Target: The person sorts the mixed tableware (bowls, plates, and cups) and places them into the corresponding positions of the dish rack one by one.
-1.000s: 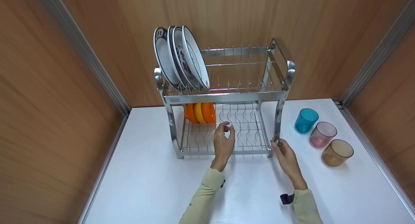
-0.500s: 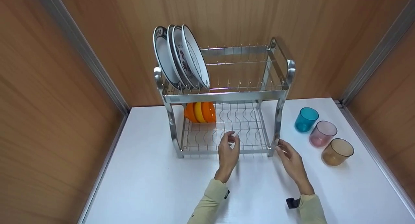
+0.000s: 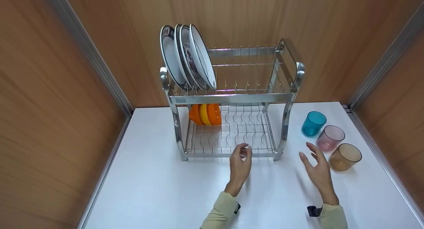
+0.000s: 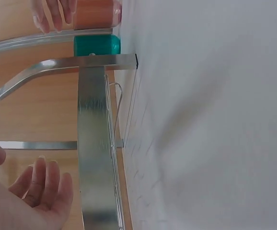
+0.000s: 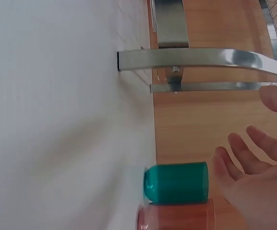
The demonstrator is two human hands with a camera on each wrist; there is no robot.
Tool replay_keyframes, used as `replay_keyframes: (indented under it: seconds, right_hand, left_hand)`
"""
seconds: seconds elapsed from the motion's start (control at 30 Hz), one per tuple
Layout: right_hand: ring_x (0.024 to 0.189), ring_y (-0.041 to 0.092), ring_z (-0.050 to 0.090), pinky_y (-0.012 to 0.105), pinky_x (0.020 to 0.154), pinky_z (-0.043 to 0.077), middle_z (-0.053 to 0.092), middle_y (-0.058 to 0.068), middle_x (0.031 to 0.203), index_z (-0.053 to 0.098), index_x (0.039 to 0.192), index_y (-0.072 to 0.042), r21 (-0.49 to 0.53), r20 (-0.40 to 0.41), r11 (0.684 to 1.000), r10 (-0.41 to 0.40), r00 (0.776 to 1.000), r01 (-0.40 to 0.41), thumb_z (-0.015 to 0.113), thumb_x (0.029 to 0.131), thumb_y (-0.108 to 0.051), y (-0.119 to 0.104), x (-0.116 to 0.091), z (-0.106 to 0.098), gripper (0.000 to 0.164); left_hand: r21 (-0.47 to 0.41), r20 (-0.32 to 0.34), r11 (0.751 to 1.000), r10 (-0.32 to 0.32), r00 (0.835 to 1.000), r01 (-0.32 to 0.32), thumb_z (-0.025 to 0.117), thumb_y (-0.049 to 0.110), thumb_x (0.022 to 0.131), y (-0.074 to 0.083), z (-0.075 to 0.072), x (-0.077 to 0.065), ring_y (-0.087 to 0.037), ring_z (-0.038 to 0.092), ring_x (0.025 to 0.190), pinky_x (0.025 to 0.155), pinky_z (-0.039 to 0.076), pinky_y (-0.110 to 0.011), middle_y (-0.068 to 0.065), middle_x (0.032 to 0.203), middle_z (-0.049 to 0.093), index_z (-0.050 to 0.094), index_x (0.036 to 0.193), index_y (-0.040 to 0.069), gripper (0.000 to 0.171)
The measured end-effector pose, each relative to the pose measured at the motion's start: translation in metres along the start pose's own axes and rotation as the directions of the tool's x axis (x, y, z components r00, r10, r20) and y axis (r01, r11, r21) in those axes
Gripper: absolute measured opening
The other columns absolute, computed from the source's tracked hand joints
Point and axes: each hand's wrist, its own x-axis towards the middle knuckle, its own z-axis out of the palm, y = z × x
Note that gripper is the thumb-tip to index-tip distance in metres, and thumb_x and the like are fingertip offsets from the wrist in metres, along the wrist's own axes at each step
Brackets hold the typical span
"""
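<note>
A two-tier metal dish rack [image 3: 232, 98] stands on the white table. My left hand [image 3: 240, 167] is just in front of the rack's lower front bar, its fingers loosely bent with nothing between them. To the right of the rack is my right hand [image 3: 318, 174], thumb and fingers spread apart and holding nothing. Closest to it are a pink cup [image 3: 330, 138] and an amber cup [image 3: 345, 156]; a teal cup [image 3: 313, 123] stands behind them. The right wrist view shows the teal cup [image 5: 177, 183] beyond my fingertips, apart from them.
Several white plates with dark rims [image 3: 202, 56] stand on edge at the upper tier's left. Orange and yellow bowls [image 3: 205, 114] sit on edge at the lower tier's left. Wooden panels [image 3: 245, 17] enclose the table [image 3: 149, 176] at the back and both sides.
My right hand has let go of the rack's front right leg and moved right toward the cups. My left hand has drawn back from the lower tier, toward me and slightly right.
</note>
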Motion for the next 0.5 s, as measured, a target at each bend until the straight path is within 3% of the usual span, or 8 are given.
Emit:
replay_keyframes:
  seconds: [0.23,0.5]
  right_hand:
    - [0.131,0.031,0.035,0.056,0.109,0.024,0.043,0.015,0.138,0.046,0.135,-0.004,-0.008,-0.160,0.999,-0.039,0.986,0.038,0.068,0.088,-0.019,0.012,0.007,-0.024,0.054]
    - [0.131,0.028,0.026,0.063,0.105,0.020,0.040,0.019,0.136,0.052,0.130,-0.001,-0.076,-0.312,0.994,-0.096,0.945,0.076,0.071,0.083,-0.009,0.025,0.010,-0.045,0.052]
  left_hand:
    - [-0.043,0.012,0.997,-0.057,0.998,0.058,0.052,0.033,0.097,0.001,0.008,-0.013,-0.005,0.058,0.081,0.069,0.051,-0.024,0.010,0.089,0.060,0.061,0.109,0.014,0.023]
    - [-0.118,0.056,0.981,-0.147,0.987,0.153,0.050,0.035,0.099,0.003,0.015,-0.028,-0.009,0.059,0.082,0.071,0.051,-0.025,0.007,0.089,0.061,0.061,0.107,0.015,0.024]
